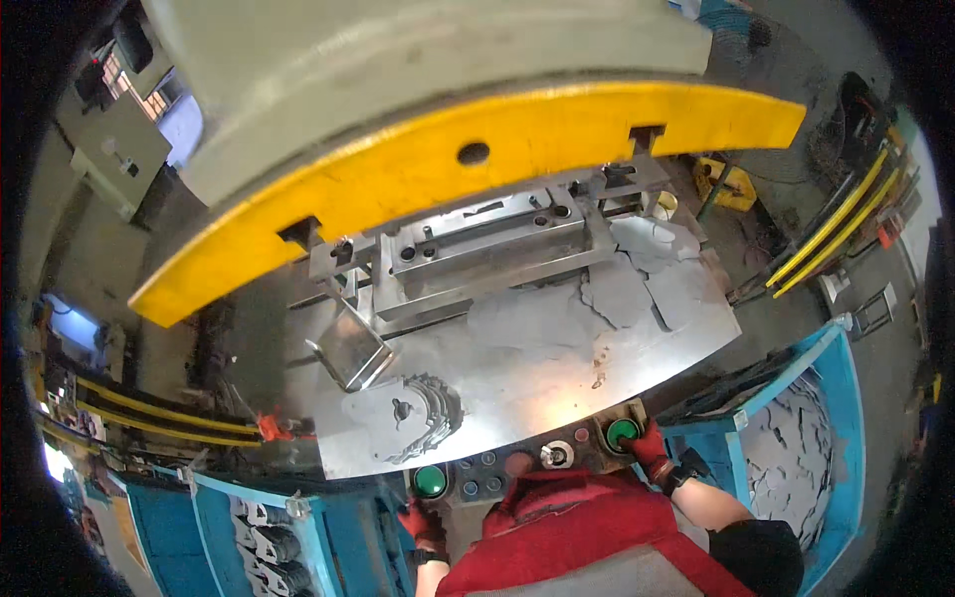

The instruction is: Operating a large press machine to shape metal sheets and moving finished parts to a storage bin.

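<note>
Buttons first: two round green push buttons sit at the near edge of the steel press table (557,368), one at each end of a small control panel (517,463). Right green button (623,432) lies at the panel's right end, and the right hand (652,446), in a red glove, rests against its right side — whether the fingers are spread or curled I cannot tell. Left green button (430,481) lies at the panel's left end; the left hand (423,522), also red-gloved, is just below it, not clearly touching, fingers loosely bent. Between the buttons the panel carries a red button (517,464) and a metal knob (556,455). Beyond the panel, on the table, a stack of flat stamped blanks (413,418) lies toward the left, and further back stands the grey die block (487,254) under the yellow press guard (468,149). Blue bins flank the panel — one (841,398) to the right holding grey cut-outs, one (269,537) to the left with dark parts.
</note>
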A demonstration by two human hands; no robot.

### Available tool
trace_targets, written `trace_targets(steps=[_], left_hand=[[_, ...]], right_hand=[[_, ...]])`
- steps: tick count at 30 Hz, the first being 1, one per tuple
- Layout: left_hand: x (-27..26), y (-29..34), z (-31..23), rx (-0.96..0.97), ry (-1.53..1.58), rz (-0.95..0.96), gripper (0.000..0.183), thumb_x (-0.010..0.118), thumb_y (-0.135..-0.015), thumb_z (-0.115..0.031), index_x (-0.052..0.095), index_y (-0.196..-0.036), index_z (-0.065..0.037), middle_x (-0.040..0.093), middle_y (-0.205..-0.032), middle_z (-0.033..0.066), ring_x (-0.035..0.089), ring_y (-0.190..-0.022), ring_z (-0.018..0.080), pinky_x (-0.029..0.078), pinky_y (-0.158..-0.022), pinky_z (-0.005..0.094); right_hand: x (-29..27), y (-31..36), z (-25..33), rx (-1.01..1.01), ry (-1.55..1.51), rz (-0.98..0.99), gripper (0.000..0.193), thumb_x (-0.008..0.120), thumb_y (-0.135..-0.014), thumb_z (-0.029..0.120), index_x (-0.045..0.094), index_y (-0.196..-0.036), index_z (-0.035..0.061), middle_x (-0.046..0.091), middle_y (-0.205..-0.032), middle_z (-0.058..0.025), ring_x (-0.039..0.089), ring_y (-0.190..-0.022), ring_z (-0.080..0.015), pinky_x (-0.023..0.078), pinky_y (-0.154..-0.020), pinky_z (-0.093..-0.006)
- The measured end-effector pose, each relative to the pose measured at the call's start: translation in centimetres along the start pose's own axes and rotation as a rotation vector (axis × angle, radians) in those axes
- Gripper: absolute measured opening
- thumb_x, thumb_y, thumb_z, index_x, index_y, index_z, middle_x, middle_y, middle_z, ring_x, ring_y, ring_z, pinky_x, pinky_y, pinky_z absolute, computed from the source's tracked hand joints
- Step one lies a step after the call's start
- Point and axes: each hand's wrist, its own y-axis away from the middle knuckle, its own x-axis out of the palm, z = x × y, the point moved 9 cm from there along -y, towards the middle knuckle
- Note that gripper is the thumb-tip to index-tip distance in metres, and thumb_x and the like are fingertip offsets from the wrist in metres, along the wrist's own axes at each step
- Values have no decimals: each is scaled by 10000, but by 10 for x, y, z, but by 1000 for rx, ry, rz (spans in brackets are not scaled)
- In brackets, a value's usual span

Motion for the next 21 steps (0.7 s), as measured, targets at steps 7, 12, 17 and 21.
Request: trace_targets(steps=[7, 12, 17, 21], left_hand=[[-29, 52, -100, 713, -193, -34, 640, 568, -787, -451, 414, -1208, 4, 518, -1111, 125, 512, -965, 257, 410, -851, 346], [153, 207, -251, 1071, -266, 509, 400, 532, -856, -333, 496, -1125, -40, 545, -979, 40, 485, -673, 82, 396, -547, 227], [302, 199, -225, 149, 59, 1000, 380, 433, -889, -438, 552, -993, -92, 495, -656, -30, 416, -488, 56, 309, -404, 182], [396, 202, -244, 168, -23, 1049, 381, 414, -893, -461, 554, -931, -109, 473, -576, -40, 400, -398, 61, 299, -342, 184]], right_hand=[[-1, -7, -4, -62, 37, -18, 967, 824, -506, 320, 331, -1248, -55, 473, -1203, -228, 469, -1102, -351, 394, -913, -401], [3, -3, 16, -15, 16, 106, 936, 822, -515, 333, 339, -1224, -42, 458, -1208, -234, 441, -1133, -342, 385, -922, -412], [-1, -5, 17, -118, 96, 170, 937, 791, -573, 368, 288, -1260, -22, 465, -1200, -238, 459, -1109, -365, 411, -885, -417], [-6, -6, 20, -372, 338, 288, 838, 703, -650, 481, 363, -1223, -27, 547, -1071, -250, 536, -989, -384, 440, -830, -416]])
